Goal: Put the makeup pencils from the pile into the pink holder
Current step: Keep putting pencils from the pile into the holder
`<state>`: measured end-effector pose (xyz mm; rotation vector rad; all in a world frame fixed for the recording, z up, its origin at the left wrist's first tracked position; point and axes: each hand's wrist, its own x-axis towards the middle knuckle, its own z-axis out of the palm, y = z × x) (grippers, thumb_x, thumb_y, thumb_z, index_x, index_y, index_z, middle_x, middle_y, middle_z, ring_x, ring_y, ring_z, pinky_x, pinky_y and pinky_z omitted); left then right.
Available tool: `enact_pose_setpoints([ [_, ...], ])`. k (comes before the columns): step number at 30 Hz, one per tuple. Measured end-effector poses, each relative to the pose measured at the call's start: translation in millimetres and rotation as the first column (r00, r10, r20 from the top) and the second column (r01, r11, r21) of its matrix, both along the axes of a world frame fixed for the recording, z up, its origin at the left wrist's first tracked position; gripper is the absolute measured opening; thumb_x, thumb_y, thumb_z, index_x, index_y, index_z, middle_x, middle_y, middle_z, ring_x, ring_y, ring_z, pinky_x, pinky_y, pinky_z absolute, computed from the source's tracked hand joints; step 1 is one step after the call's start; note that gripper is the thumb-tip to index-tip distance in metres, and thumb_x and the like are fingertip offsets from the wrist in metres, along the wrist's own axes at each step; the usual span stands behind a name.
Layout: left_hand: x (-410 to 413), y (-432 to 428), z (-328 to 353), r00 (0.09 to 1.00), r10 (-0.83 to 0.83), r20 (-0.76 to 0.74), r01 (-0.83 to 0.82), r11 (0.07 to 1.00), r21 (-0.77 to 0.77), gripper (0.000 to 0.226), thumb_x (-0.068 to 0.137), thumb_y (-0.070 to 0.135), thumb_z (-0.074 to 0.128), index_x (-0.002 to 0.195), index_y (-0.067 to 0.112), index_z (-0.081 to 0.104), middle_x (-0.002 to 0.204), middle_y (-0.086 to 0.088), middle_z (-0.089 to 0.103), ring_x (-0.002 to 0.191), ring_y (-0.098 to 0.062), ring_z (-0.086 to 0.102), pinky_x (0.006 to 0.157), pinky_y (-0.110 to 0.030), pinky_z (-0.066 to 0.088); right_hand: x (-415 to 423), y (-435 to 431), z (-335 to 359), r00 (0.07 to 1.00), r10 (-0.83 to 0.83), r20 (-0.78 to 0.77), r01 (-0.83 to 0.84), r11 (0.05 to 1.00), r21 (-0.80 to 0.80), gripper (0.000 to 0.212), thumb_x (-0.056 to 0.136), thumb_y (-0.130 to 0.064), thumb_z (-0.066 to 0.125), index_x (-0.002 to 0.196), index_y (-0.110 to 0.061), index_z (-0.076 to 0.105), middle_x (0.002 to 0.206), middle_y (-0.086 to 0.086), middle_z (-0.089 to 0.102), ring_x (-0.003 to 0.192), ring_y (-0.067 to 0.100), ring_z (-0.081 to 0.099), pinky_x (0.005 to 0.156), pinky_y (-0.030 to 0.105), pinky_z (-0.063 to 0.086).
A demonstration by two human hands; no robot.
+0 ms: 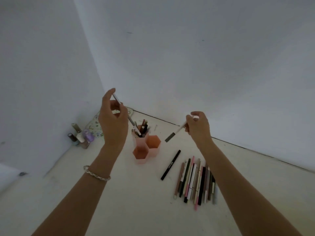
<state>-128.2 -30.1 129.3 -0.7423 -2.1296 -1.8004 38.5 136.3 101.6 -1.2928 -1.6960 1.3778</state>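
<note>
The pink holder (146,149) has three hexagonal cells and stands mid-table. Its tall back cell holds several pencils; the two front cells look empty. My left hand (113,119) is raised above and left of it, shut on a grey-white pencil (133,124) whose lower tip points down into the back cell. My right hand (197,126) hovers right of the holder, gripping a white pencil with a dark cap (175,133), tilted down to the left. The pile of makeup pencils (197,181) lies on the table at the right. A black pencil (171,165) lies apart, left of the pile.
Several nail polish bottles (81,136) stand in the corner at the left. A floral pouch (95,126) lies behind my left hand against the wall. White walls close the table at the back and left. A bracelet (96,173) sits on my left wrist.
</note>
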Motion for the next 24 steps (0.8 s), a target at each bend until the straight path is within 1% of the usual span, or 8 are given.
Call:
enact_pose_setpoints([
  [4,1.6,-0.5,-22.5,0.997,-0.07,-0.035,0.067,0.994,-0.088,0.039,0.095,0.006,0.053,0.132,0.018,0.051,0.098,-0.004,0.062,0.082,-0.004,0.06,0.073,-0.009,0.051,-15.9,-24.2,14.2,0.985,-0.044,-0.166,0.07,0.986,0.149,0.013,0.094,-0.02,0.057,0.1,-0.016,0.046,0.069,0.013,0.064,0.048,0.008,0.053,0.047,0.014,0.042],
  [7,5.9,-4.6,-44.9,0.977,-0.199,-0.082,0.16,0.926,-0.342,0.03,0.096,0.006,0.055,0.125,0.012,0.06,0.11,-0.005,0.061,0.099,-0.017,0.059,0.086,-0.033,0.055,-25.6,-42.5,14.3,0.971,-0.019,-0.238,0.078,0.967,0.243,0.012,0.095,-0.022,0.057,0.098,-0.022,0.046,0.074,0.021,0.064,0.054,0.019,0.051,0.05,0.018,0.042],
  [9,5.9,-11.8,-57.6,0.968,-0.208,-0.137,0.116,0.863,-0.491,0.028,0.093,0.009,0.059,0.12,0.011,0.067,0.124,-0.01,0.058,0.117,-0.026,0.052,0.099,-0.044,0.046,-31.8,-54.2,11.0,0.967,0.024,-0.255,0.061,0.946,0.319,0.011,0.095,-0.024,0.058,0.098,-0.025,0.047,0.071,0.018,0.063,0.054,0.024,0.05,0.049,0.022,0.043],
  [12,-1.0,-24.6,-57.0,0.988,-0.102,-0.116,0.042,0.9,-0.435,0.04,0.092,0.008,0.054,0.132,0.012,0.058,0.133,-0.012,0.052,0.126,-0.027,0.044,0.107,-0.039,0.038,-42.5,-67.9,4.4,0.969,0.124,-0.214,-0.014,0.891,0.453,0.014,0.096,-0.026,0.058,0.101,-0.031,0.046,0.067,0.004,0.063,0.051,0.011,0.052,0.048,0.021,0.043],
  [15,-10.0,-31.7,-45.3,0.989,-0.072,-0.126,0.029,0.948,-0.316,0.043,0.088,0.003,0.048,0.13,0.011,0.053,0.124,-0.008,0.053,0.117,-0.023,0.05,0.101,-0.039,0.045,-53.9,-75.8,-4.7,0.984,0.177,-0.015,-0.135,0.796,0.591,0.014,0.098,-0.031,0.054,0.107,-0.032,0.044,0.072,-0.007,0.063,0.059,0.006,0.057,0.057,0.021,0.048],
  [20,-6.2,-27.3,-28.4,0.99,-0.106,-0.098,0.082,0.972,-0.22,0.045,0.086,-0.002,0.046,0.126,0.014,0.055,0.12,-0.002,0.052,0.1,-0.015,0.056,0.084,-0.036,0.054,-65.4,-84.6,-26.5,0.912,0.24,0.333,-0.406,0.649,0.643,0.015,0.097,-0.024,0.057,0.104,-0.013,0.064,0.092,-0.001,0.066,0.08,0.013,0.058,0.074,0.035,0.053],
  [22,3.5,-21.5,-24.2,0.987,-0.127,-0.1,0.103,0.972,-0.212,0.044,0.084,-0.003,0.046,0.124,0.015,0.056,0.116,0.0,0.053,0.094,-0.011,0.056,0.078,-0.031,0.054,-62.8,-86.0,-31.4,0.902,0.254,0.35,-0.431,0.597,0.677,0.017,0.093,-0.02,0.063,0.1,-0.008,0.072,0.102,0.004,0.067,0.095,0.019,0.06,0.081,0.035,0.053],
  [24,18.6,-15.2,-23.6,0.98,-0.172,-0.101,0.148,0.966,-0.21,0.04,0.084,0.001,0.046,0.12,0.016,0.056,0.111,0.003,0.054,0.09,-0.008,0.056,0.074,-0.025,0.053,-54.6,-81.7,-29.2,0.945,0.197,0.26,-0.326,0.61,0.723,0.018,0.091,-0.017,0.064,0.105,-0.008,0.072,0.104,0.004,0.067,0.095,0.017,0.061,0.081,0.027,0.051],
])
